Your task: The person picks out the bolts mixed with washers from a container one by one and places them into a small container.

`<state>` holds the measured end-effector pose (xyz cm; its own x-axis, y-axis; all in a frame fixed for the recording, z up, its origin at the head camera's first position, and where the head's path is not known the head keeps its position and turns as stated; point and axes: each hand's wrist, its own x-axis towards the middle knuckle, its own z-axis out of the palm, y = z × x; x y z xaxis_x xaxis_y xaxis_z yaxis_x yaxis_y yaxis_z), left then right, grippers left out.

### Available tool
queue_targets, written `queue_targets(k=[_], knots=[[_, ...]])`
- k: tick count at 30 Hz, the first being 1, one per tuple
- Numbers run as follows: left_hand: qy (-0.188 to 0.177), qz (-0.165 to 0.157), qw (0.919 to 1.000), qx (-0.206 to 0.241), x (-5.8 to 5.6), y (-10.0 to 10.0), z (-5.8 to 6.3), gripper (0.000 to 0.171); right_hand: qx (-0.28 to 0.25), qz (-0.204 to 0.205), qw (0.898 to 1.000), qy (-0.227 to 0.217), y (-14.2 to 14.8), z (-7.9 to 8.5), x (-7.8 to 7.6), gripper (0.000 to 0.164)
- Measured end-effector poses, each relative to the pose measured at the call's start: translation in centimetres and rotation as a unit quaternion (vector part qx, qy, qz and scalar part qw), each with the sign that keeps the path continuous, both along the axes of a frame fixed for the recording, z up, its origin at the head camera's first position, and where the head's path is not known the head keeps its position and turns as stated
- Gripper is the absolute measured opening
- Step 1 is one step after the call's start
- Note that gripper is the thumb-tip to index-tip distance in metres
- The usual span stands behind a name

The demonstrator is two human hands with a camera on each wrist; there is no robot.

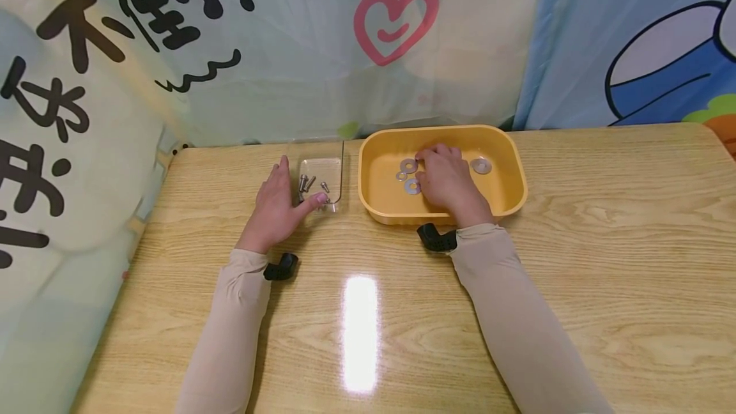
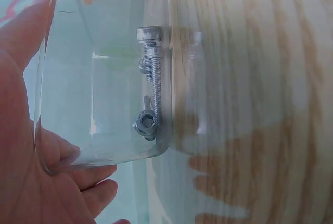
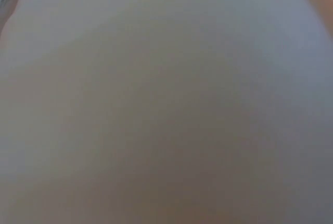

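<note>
My left hand (image 1: 275, 206) rests against the left and near sides of a clear plastic box (image 1: 342, 171), its fingers fairly straight and the thumb over the near edge. Several metal socket-head screws (image 2: 156, 86) lie on the floor of that box. My right hand (image 1: 450, 181) reaches down into a yellow bin (image 1: 376, 207), fingers bent downward. Flat washers (image 1: 412, 186) lie just left of its fingertips, and more washers (image 1: 480, 165) lie to its right. What those fingertips touch is hidden under the hand. The right wrist view is filled by a blurred pale surface.
Both containers stand side by side at the far edge of the wooden table (image 1: 604, 241), with a narrow gap between them. Behind them hangs a printed cloth (image 1: 477, 37). Black wrist mounts (image 1: 281, 267) stick out from both sleeves.
</note>
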<state>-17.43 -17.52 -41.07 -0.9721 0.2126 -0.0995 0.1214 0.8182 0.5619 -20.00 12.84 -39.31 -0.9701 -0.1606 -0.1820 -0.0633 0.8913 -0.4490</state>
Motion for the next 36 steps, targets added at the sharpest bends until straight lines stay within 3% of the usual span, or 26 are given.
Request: queue_targets(k=[7, 22, 36], knots=[[0.004, -0.001, 1.0, 0.003, -0.01, -0.05, -0.08, 0.107, -0.002, -0.022, 1.0, 0.006, -0.03, 0.1, -0.01, 0.034], [0.004, -0.001, 1.0, 0.007, 0.02, 0.04, 0.13, 0.107, 0.019, -0.008, 1.0, -0.008, -0.02, 0.05, -0.08, 0.044], [0.001, 0.002, 1.0, 0.009, 0.03, -0.04, 0.12, 0.108, 0.044, -0.031, 0.999, -0.006, -0.01, 0.18, 0.15, 0.032]])
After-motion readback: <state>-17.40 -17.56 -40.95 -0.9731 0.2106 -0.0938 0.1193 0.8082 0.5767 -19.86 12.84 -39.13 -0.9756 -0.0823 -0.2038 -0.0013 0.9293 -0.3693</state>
